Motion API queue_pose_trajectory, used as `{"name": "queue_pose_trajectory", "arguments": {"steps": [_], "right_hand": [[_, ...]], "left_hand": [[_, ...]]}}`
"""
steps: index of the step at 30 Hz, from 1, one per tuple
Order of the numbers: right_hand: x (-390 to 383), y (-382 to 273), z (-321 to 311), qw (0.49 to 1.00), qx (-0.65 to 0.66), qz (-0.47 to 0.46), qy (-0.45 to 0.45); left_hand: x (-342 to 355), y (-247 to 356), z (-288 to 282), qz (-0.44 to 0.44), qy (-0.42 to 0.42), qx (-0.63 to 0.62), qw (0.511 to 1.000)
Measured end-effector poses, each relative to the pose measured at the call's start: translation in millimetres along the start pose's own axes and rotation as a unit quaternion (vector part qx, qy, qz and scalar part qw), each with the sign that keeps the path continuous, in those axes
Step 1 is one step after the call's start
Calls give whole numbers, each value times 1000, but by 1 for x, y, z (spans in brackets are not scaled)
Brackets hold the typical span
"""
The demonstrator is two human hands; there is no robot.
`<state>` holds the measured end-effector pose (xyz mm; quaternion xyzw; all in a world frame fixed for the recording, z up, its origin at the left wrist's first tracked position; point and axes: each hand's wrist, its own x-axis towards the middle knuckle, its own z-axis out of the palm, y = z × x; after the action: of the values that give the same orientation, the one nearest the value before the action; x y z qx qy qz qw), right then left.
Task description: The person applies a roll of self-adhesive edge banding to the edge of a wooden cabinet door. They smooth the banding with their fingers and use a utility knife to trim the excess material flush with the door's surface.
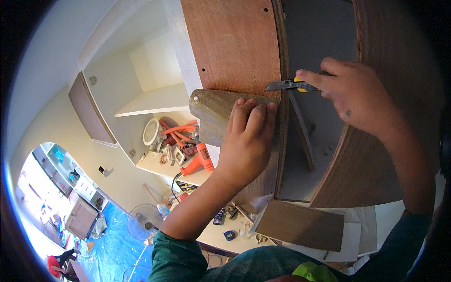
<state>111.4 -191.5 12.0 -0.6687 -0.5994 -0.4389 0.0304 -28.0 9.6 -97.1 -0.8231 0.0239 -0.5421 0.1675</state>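
My right hand [359,94] is closed around a yellow and black utility knife [286,85]. Its blade points left and lies close to the edge of a reddish-brown wood panel [230,42] on the cabinet. My left hand [249,143] lies with its fingers stretched out on a curled greyish-brown sheet [209,113], pressing it against the panel. The sheet's far left corner bends up, with a small white spot on it. Just right of the panel is the open cabinet compartment [319,33], bordered by a thin wooden edge [283,108].
An orange heat gun [199,160], orange hoses [178,129] and a round white frame [151,131] sit on a shelf at left. Lower down are a blue tape measure [229,235], a loose brown board [300,225], a fan [144,221] and a blue floor sheet [110,239].
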Motion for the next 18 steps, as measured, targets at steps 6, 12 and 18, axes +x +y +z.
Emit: {"name": "queue_pose_trajectory", "arguments": {"steps": [6,12,18], "right_hand": [[20,-15,8,1000,-12,-21,15],[24,-11,17,998,-38,-40,-18],[5,10,-7,993,-70,-42,-81]], "left_hand": [[-5,-1,0,6,3,8,1000],[-6,-2,2,12,4,-7,1000],[-10,-4,3,13,15,-2,1000]]}}
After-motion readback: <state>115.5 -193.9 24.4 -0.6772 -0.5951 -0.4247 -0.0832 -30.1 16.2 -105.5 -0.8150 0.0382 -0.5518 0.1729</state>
